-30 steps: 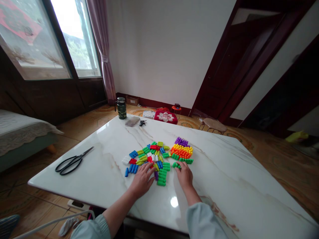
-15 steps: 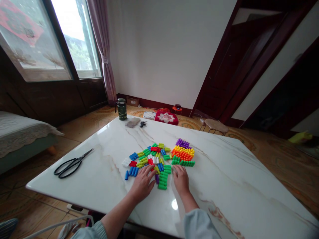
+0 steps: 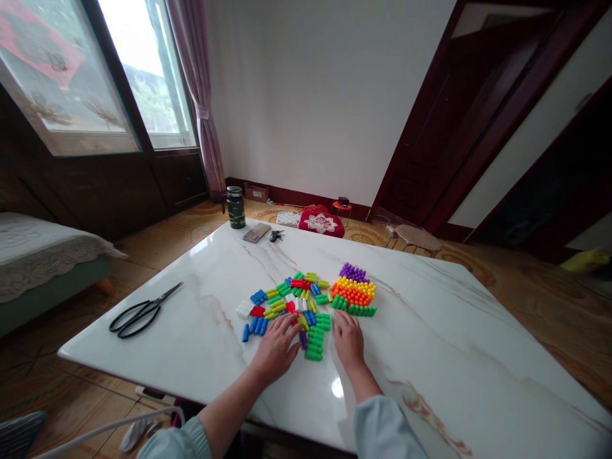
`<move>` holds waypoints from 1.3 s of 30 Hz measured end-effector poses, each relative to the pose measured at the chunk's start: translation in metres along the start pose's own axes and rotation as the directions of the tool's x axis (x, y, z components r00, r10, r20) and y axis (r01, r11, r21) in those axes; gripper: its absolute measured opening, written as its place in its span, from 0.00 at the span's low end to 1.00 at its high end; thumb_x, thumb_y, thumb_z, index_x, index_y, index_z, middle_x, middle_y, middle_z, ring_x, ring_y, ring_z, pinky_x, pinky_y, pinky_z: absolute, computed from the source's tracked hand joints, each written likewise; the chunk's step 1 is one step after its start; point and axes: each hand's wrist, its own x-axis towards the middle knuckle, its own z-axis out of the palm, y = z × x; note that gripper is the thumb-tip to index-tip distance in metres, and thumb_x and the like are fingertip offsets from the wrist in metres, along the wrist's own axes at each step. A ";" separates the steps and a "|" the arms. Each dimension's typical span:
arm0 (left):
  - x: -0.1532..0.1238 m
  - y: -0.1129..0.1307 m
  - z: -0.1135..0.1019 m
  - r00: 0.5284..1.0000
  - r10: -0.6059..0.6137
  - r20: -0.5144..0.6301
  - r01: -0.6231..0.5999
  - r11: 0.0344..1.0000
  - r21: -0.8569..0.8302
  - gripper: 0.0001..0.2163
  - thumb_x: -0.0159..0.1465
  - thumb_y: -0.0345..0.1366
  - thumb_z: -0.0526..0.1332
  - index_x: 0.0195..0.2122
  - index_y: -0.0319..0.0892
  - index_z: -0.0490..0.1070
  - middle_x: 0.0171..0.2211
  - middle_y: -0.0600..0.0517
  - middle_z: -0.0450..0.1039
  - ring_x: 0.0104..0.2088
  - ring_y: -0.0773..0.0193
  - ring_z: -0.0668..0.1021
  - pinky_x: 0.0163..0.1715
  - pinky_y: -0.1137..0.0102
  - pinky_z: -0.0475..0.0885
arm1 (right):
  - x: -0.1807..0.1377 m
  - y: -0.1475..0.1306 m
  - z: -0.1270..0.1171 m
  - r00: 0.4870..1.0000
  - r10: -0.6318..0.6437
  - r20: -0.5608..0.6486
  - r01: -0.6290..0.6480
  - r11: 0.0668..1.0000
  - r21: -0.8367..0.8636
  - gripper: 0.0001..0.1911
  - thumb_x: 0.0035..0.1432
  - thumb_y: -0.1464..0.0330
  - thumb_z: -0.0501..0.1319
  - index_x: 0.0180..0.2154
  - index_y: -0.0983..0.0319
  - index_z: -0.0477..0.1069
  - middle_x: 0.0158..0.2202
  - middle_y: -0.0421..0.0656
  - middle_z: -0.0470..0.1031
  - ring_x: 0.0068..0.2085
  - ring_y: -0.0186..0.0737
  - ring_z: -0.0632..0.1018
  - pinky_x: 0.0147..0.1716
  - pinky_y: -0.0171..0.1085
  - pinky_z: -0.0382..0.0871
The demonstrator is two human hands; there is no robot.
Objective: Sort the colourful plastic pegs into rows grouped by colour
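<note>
On the table lie many small plastic tubes in bright colours. My left hand (image 3: 277, 347) rests at the near edge of the loose mixed tubes (image 3: 287, 299), its fingers spread and thumb apart, next to a purple tube (image 3: 303, 339). A column of light green tubes (image 3: 315, 341) lies between my two hands. To the right of that column, my right hand (image 3: 349, 338) has bent fingers with the tips down near a row of darker green tubes (image 3: 354, 307). I see nothing held in either hand. Beyond that row, orange, yellow and purple tubes (image 3: 354, 285) stand grouped by colour.
Black-handled scissors (image 3: 143, 312) lie on the left part of the marble-patterned table (image 3: 430, 357). At its far edge are a camouflage flask (image 3: 236, 207), a phone (image 3: 257, 233) and keys (image 3: 275, 236). A stool (image 3: 418, 238) stands on the floor behind.
The view has shifted slightly. Both hands stay at nearly the same places among the tubes, and no tube has visibly moved.
</note>
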 end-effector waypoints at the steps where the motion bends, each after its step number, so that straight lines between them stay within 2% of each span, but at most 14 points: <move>1: 0.000 0.000 0.000 1.000 0.001 0.005 -0.001 1.000 -0.001 0.18 0.63 0.34 0.58 0.55 0.45 0.68 0.58 0.44 0.66 0.59 0.50 0.67 0.57 0.52 0.66 | 0.000 0.000 0.001 1.000 0.000 -0.002 0.000 1.000 0.002 0.22 0.56 0.77 0.52 0.51 0.62 0.74 0.50 0.46 0.76 0.50 0.44 0.71 0.51 0.42 0.66; 15: 0.000 -0.001 0.001 0.999 -0.011 0.039 0.011 1.000 -0.003 0.18 0.64 0.34 0.57 0.55 0.45 0.67 0.59 0.43 0.65 0.59 0.49 0.66 0.57 0.51 0.65 | -0.005 0.016 0.015 0.992 0.034 -0.119 -0.027 0.998 0.058 0.18 0.57 0.73 0.52 0.48 0.64 0.73 0.49 0.52 0.74 0.50 0.47 0.72 0.52 0.46 0.68; 20: 0.000 -0.002 0.002 0.999 -0.007 0.032 0.006 1.000 0.001 0.18 0.63 0.34 0.57 0.55 0.45 0.68 0.59 0.44 0.65 0.59 0.50 0.67 0.57 0.52 0.65 | -0.006 0.014 0.012 0.989 0.039 -0.140 -0.020 0.991 0.132 0.15 0.59 0.72 0.52 0.44 0.63 0.73 0.43 0.51 0.75 0.46 0.45 0.74 0.48 0.44 0.70; 24: 0.000 -0.002 0.001 1.000 -0.008 0.029 0.008 1.000 0.005 0.18 0.63 0.34 0.57 0.55 0.45 0.68 0.59 0.43 0.65 0.59 0.49 0.66 0.57 0.52 0.65 | -0.006 0.007 0.003 0.993 0.009 -0.114 0.010 0.985 0.170 0.12 0.62 0.70 0.53 0.40 0.62 0.74 0.41 0.49 0.76 0.44 0.44 0.75 0.46 0.43 0.71; 27: 0.000 0.000 0.000 0.999 -0.010 0.035 0.010 1.000 0.000 0.18 0.63 0.34 0.57 0.56 0.45 0.67 0.59 0.43 0.65 0.59 0.50 0.66 0.57 0.52 0.65 | -0.005 0.001 -0.004 0.994 -0.077 -0.073 0.089 0.980 0.179 0.14 0.61 0.72 0.52 0.43 0.62 0.75 0.43 0.48 0.76 0.46 0.43 0.74 0.48 0.42 0.70; 30: 0.001 0.001 -0.001 0.999 -0.011 0.038 0.012 1.000 -0.006 0.18 0.64 0.34 0.57 0.56 0.45 0.67 0.59 0.44 0.65 0.59 0.50 0.66 0.57 0.52 0.65 | -0.002 -0.008 -0.010 0.977 -0.210 0.018 0.206 0.968 0.141 0.23 0.56 0.78 0.53 0.51 0.60 0.72 0.50 0.45 0.75 0.52 0.44 0.71 0.54 0.43 0.66; 32: 0.001 0.001 -0.002 1.000 -0.011 0.029 0.011 1.000 -0.009 0.18 0.64 0.34 0.57 0.55 0.45 0.67 0.58 0.43 0.65 0.59 0.49 0.67 0.57 0.51 0.65 | 0.001 -0.016 -0.013 0.962 -0.256 0.096 0.247 0.964 0.097 0.29 0.53 0.80 0.53 0.55 0.58 0.70 0.53 0.42 0.74 0.53 0.44 0.69 0.55 0.44 0.65; 35: 0.001 0.002 -0.002 1.000 -0.010 0.018 0.010 1.000 -0.012 0.18 0.64 0.34 0.57 0.55 0.45 0.67 0.58 0.43 0.66 0.58 0.49 0.67 0.57 0.51 0.65 | 0.006 -0.026 -0.016 0.957 -0.232 0.173 0.234 0.972 0.012 0.27 0.53 0.81 0.54 0.51 0.55 0.73 0.52 0.41 0.75 0.50 0.46 0.70 0.53 0.44 0.66; 39: 0.001 0.001 -0.002 1.000 -0.004 0.018 0.004 1.000 -0.019 0.18 0.63 0.33 0.57 0.56 0.46 0.67 0.58 0.43 0.66 0.58 0.49 0.67 0.57 0.51 0.65 | 0.007 -0.029 -0.018 0.971 -0.166 0.171 0.177 0.983 -0.050 0.22 0.53 0.78 0.57 0.47 0.56 0.75 0.49 0.44 0.77 0.48 0.47 0.72 0.50 0.44 0.67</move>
